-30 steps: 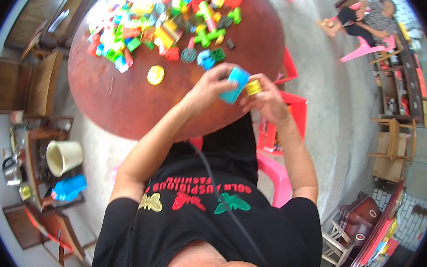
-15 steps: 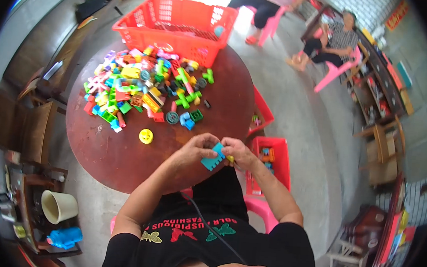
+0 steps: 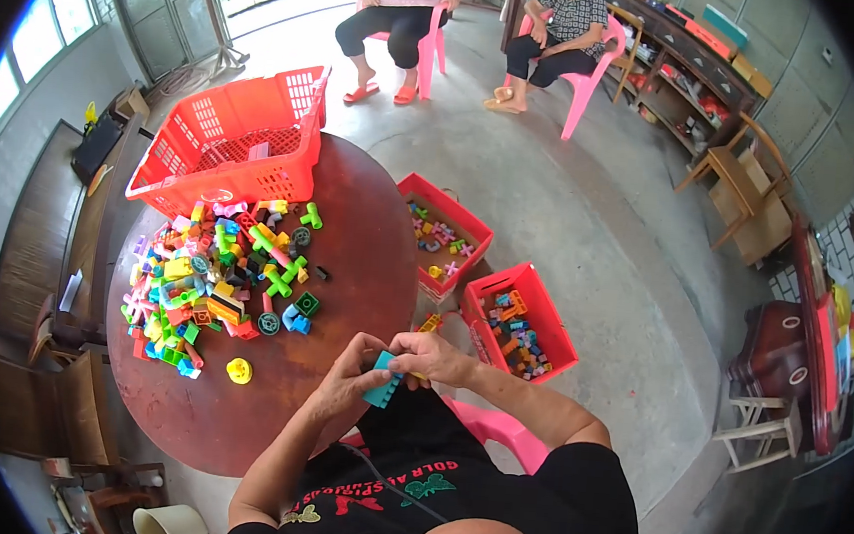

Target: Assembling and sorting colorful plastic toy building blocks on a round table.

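Note:
Close to my body, at the near right edge of the round table, both hands are closed on a light-blue toy building block (image 3: pixel 382 380) with studs or teeth along one side. My left hand (image 3: pixel 346 373) grips it from the left. My right hand (image 3: pixel 437 358) pinches its upper right end, its fingertips partly hidden. Beneath the right fingers shows a bit of yellow, too small to make out. A yellow-orange piece (image 3: pixel 431 323) appears just beyond the right hand; whether it is held I cannot tell. Left of my hands, a yellow round piece (image 3: pixel 238 371) lies on the table.
A heap of coloured blocks (image 3: pixel 185 288) covers the left of the brown table (image 3: pixel 369 232). Behind it stands a red plastic basket (image 3: pixel 253 185). Two red boxes, one farther (image 3: pixel 463 222) and one nearer (image 3: pixel 562 340), hold blocks at the right. Two people sit on pink chairs beyond.
My view has swung right and up, bringing the red boxes and seated people more fully into sight. Both hands still hold the blue block, which now stands more upright.

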Demonstrator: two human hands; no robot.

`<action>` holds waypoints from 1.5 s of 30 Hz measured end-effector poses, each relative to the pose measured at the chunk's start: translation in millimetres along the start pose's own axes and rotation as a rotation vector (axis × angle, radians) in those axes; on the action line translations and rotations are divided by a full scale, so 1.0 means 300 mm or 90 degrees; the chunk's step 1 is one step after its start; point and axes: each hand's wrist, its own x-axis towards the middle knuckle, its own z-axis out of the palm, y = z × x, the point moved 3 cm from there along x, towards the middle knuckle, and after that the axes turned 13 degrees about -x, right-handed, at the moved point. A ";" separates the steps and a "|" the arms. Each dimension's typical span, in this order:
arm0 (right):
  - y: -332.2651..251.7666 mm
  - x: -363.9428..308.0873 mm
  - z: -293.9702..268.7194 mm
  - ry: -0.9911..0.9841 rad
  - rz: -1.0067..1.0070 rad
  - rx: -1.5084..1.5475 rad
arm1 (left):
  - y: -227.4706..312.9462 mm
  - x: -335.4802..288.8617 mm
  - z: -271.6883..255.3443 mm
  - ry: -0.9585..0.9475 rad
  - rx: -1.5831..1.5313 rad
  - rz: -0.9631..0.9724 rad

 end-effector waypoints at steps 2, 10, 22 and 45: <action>0.052 -0.009 -0.027 -0.005 -0.025 0.106 | -0.006 0.049 0.007 -0.039 0.007 -0.027; -0.013 -0.037 -0.126 0.135 -0.035 -0.124 | 0.058 0.113 0.078 0.075 0.416 -0.007; -0.095 -0.033 -0.108 0.163 -0.041 -0.077 | 0.087 0.090 0.067 0.064 0.327 -0.012; -0.290 0.292 0.154 -0.006 -0.041 -0.174 | 0.234 -0.106 -0.257 0.162 0.348 0.261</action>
